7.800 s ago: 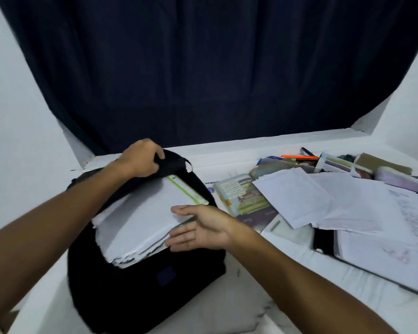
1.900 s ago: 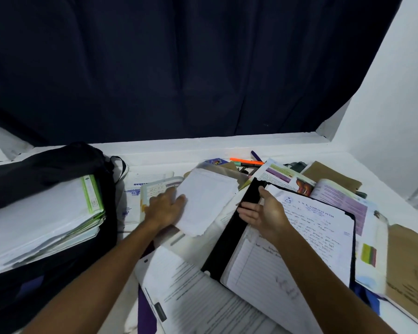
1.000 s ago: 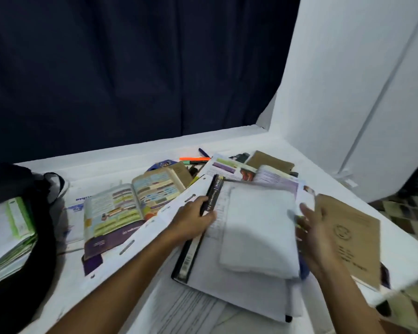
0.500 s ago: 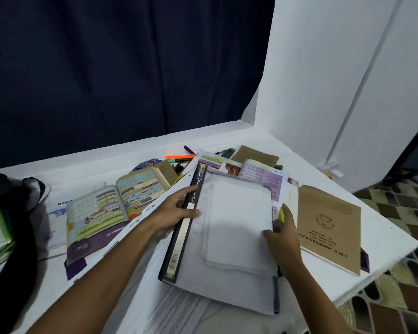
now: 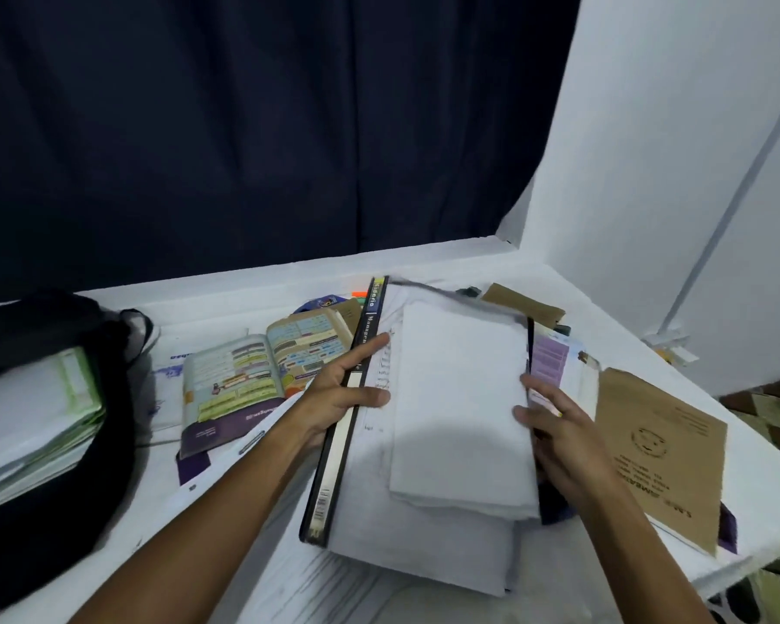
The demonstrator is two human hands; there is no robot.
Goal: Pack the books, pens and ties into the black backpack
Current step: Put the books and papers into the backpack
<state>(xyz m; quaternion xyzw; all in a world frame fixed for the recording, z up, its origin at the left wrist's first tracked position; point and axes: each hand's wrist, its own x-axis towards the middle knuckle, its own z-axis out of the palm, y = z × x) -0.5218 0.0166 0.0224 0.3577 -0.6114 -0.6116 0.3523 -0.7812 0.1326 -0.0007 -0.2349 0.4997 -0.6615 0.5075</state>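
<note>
A thick black-spined book (image 5: 350, 425) with loose white papers (image 5: 460, 398) piled on top lies in the middle of the white table (image 5: 226, 304). My left hand (image 5: 341, 398) grips its spine edge, with the thumb on the pages and the index finger across the spine. At the stack's right edge my right hand (image 5: 555, 425) holds it, thumb on the papers. The black backpack (image 5: 41, 511) stands open at the left with a thick wad of white papers (image 5: 28, 425) inside. An orange pen (image 5: 359, 293) peeks out behind the book. No tie is identifiable.
An open colourful textbook (image 5: 262, 371) lies between the backpack and the stack. A brown notebook (image 5: 663, 448) lies at the right near the table's edge, a purple-paged booklet (image 5: 555, 358) beside it, and another brown cover (image 5: 523, 304) behind. A dark curtain hangs at the back.
Both hands have closed on the sides of the book stack, and its far end has risen over the booklets behind it. The view has swung left, so more of the backpack shows.
</note>
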